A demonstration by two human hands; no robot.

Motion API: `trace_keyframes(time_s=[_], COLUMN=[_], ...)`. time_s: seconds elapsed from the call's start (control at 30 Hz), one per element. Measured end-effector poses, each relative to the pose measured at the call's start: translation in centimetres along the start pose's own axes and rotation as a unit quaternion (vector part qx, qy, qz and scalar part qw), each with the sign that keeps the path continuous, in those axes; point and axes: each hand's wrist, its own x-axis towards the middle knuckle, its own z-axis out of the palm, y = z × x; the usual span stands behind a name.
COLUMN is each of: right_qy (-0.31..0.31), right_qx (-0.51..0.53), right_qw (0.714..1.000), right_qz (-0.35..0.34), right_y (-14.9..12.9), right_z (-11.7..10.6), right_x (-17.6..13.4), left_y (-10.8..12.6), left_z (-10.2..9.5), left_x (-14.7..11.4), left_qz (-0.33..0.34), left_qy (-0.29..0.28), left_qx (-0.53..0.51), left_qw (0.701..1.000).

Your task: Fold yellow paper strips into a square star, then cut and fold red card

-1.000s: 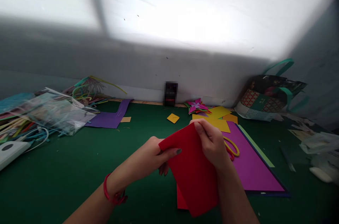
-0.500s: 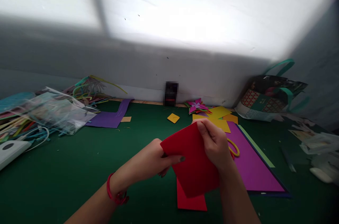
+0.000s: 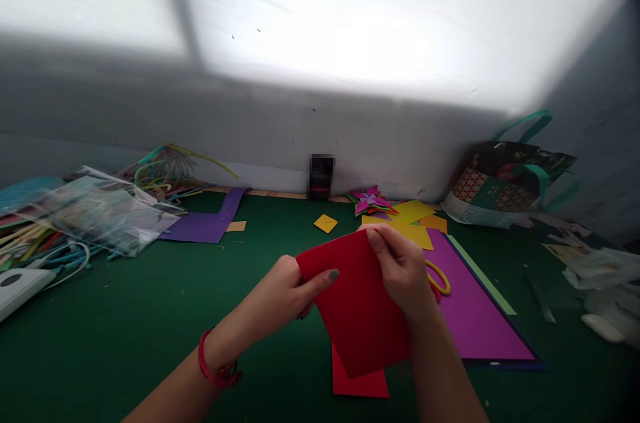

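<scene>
A sheet of red paper (image 3: 357,306), tilted, is held above the green table by both my hands. My left hand (image 3: 295,286) grips its left edge, the thumb lying across the front and the fingers behind. At the upper right corner my right hand (image 3: 400,266) pinches the sheet between thumb and fingers. Beneath it, a second red piece of paper (image 3: 360,384) lies on the table, partly covered from view. Yellow-handled scissors (image 3: 440,276) show just right of my right wrist, their blades hidden.
Purple sheets (image 3: 487,316) lie at right, with yellow paper (image 3: 410,213) and a pink paper flower (image 3: 370,198) behind. A small yellow folded square (image 3: 326,223) sits mid-table. Pipe cleaners under a plastic bag (image 3: 120,210) fill the left; a patterned bag (image 3: 493,190) stands back right.
My left hand has shifted slightly up along the red paper's left edge, its thumb higher on the front. My right hand keeps its pinch, and the view has moved a little.
</scene>
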Motion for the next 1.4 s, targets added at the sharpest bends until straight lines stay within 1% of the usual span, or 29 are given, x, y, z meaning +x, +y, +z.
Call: trace_keyframes(time_s=[0.13,0.3,0.4,0.5,0.63,0.73,0.77,0.8,0.83,0.87,0.93,0.97,1.03,1.07,1.1,1.13,1.17,1.2,1.23,1.27,1.3,1.33,1.37,1.4], right_qy=[-0.018,-0.049,-0.063,-0.062,-0.027,-0.007,-0.012,-0.024,-0.042,-0.061,-0.078,-0.076,-0.038,-0.002,0.025,0.028,0.017,-0.008,-0.031,-0.049,-0.059,-0.058,-0.052,-0.044], right_qx=[0.034,0.07,0.084,0.081,0.051,0.051,0.057,0.065,0.074,0.085,0.112,0.126,0.151,0.159,0.163,0.165,0.175,0.191,0.209,0.223,0.232,0.234,0.232,0.226], right_qw=[0.999,0.995,0.992,0.993,0.998,0.998,0.998,0.997,0.996,0.994,0.99,0.988,0.988,0.987,0.983,0.976,0.966,0.955,0.946,0.942,0.943,0.947,0.953,0.958], right_qz=[0.024,0.056,0.068,0.054,0.009,-0.02,-0.027,-0.033,-0.038,-0.042,-0.047,-0.039,-0.007,0.028,0.077,0.136,0.187,0.227,0.246,0.247,0.234,0.212,0.189,0.17], right_y=[-0.2,-0.7,-1.0,-1.1,-1.0,-1.2,-1.3,-1.5,-1.7,-1.8,-1.6,-1.3,-0.3,0.4,1.0,1.6,2.1,2.4,2.5,2.4,2.2,2.0,1.7,1.5], right_z=[0.3,0.1,0.1,0.2,0.3,0.3,0.2,0.2,0.1,-0.1,-0.5,-0.8,-1.6,-1.9,-2.2,-2.3,-2.4,-2.3,-2.1,-1.9,-1.6,-1.3,-1.1,-0.9], right_x=[0.0,0.0,-0.1,-0.1,-0.2,-0.4,-0.5,-0.5,-0.5,-0.5,-0.2,0.0,0.5,0.7,0.9,1.1,1.2,1.2,1.2,1.1,1.1,1.0,1.0,0.9], left_y=[-0.1,-0.2,-0.1,0.0,0.0,-0.2,-0.3,-0.5,-0.6,-0.7,-1.0,-1.1,-1.3,-1.5,-1.6,-1.7,-1.8,-1.9,-2.0,-2.0,-1.9,-1.9,-1.8,-1.7], left_z=[-0.6,-1.1,-1.3,-1.5,-1.6,-1.4,-1.4,-1.3,-1.3,-1.4,-1.6,-1.7,-1.9,-2.0,-2.0,-2.0,-1.9,-1.7,-1.5,-1.3,-1.0,-0.8,-0.7,-0.5], left_x=[0.1,0.0,-0.1,-0.2,-0.2,0.1,0.2,0.3,0.4,0.5,0.6,0.6,0.5,0.4,0.4,0.4,0.5,0.6,0.7,0.8,1.0,1.1,1.2,1.4], left_qz=[-0.003,0.039,0.039,0.039,0.059,0.028,0.024,0.032,0.053,0.083,0.152,0.184,0.237,0.258,0.274,0.285,0.291,0.294,0.296,0.296,0.296,0.295,0.291,0.28], left_qy=[-0.007,0.005,-0.016,-0.034,-0.022,-0.063,-0.077,-0.079,-0.066,-0.036,0.053,0.101,0.17,0.189,0.196,0.194,0.184,0.171,0.155,0.136,0.122,0.12,0.132,0.157], left_qx=[-0.007,0.031,0.045,0.052,0.058,-0.005,-0.03,-0.046,-0.045,-0.029,0.034,0.072,0.137,0.162,0.182,0.199,0.212,0.221,0.228,0.231,0.228,0.214,0.19,0.154], left_qw=[1.0,0.999,0.998,0.997,0.996,0.998,0.996,0.995,0.995,0.995,0.986,0.975,0.946,0.933,0.924,0.917,0.915,0.914,0.915,0.917,0.92,0.923,0.929,0.935])
